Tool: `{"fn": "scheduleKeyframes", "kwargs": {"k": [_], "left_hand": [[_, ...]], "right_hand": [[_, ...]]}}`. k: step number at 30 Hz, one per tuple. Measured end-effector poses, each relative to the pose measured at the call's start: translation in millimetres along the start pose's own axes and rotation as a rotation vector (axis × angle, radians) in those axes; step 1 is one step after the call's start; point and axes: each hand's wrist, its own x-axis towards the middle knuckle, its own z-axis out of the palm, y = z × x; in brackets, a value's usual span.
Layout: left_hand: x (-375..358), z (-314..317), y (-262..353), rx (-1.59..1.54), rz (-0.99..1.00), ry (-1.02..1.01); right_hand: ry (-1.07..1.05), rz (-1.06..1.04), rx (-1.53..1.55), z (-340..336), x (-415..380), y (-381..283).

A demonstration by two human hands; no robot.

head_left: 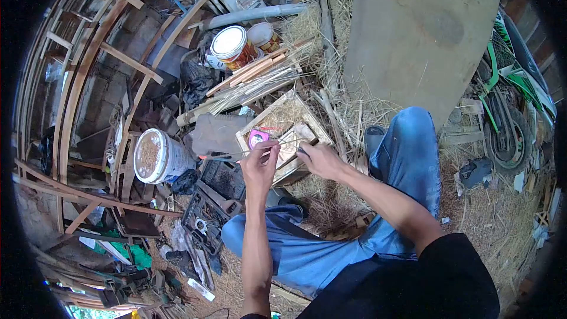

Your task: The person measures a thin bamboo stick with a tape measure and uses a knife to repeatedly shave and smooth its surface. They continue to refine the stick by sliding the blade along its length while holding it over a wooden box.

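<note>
My left hand (pixel 260 164) is closed in a pinch on a thin bamboo strip (pixel 289 141), which sticks out on both sides of the fingers. Across from it, my right hand (pixel 322 159) is wrapped round a small knife (pixel 309 143) whose dark part shows above the fingers, right at the strip's right end. Both hands are over a low wooden box frame (pixel 315 113) with a wooden block (pixel 303 132) on it. A bright pink packet (pixel 258 136) lies just beyond my left fingertips.
A white bucket of shavings (pixel 152 150) stands left, near a hand saw (pixel 220 198) on a black crate (pixel 230 176). Bundled thin strips (pixel 251 91) and lidded paint buckets (pixel 230 44) lie ahead. A large board (pixel 413 35) and a green bicycle (pixel 502 94) are to the right.
</note>
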Motion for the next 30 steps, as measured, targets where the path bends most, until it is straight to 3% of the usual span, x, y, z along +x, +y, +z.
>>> {"fn": "scheduleKeyframes", "kwargs": {"k": [2,3,8,10,14,17,18,20,25,28,30], "left_hand": [[0,-1,2,0.029,0.005,-0.016],[0,0,0,0.028,0.004,-0.013],[6,2,5,-0.016,0.028,-0.018],[7,2,8,-0.018,0.022,-0.019],[5,3,1,-0.024,0.026,-0.027],[3,0,6,0.012,0.018,-0.036],[3,-1,9,0.042,0.011,-0.038],[4,-1,3,0.002,0.032,-0.026],[5,0,-3,0.014,0.005,0.014],[7,3,-7,-0.053,0.014,0.033],[6,3,-4,-0.031,0.030,0.011]], "right_hand": [[-0.138,0.271,0.117,-4,-3,13],[-0.084,0.345,0.015,8,-3,44],[-0.071,0.325,-0.154,24,-6,79],[-0.067,0.369,-0.011,16,-7,58],[-0.159,0.274,0.203,-4,2,-6],[-0.181,0.158,0.138,-4,5,-5],[-0.184,0.159,0.141,3,1,15],[0.032,0.106,-0.071,25,-6,72],[0.039,0.185,0.037,23,-5,46],[-0.140,0.279,0.108,0,0,-1],[-0.004,0.001,-0.064,3,1,-6]]}}
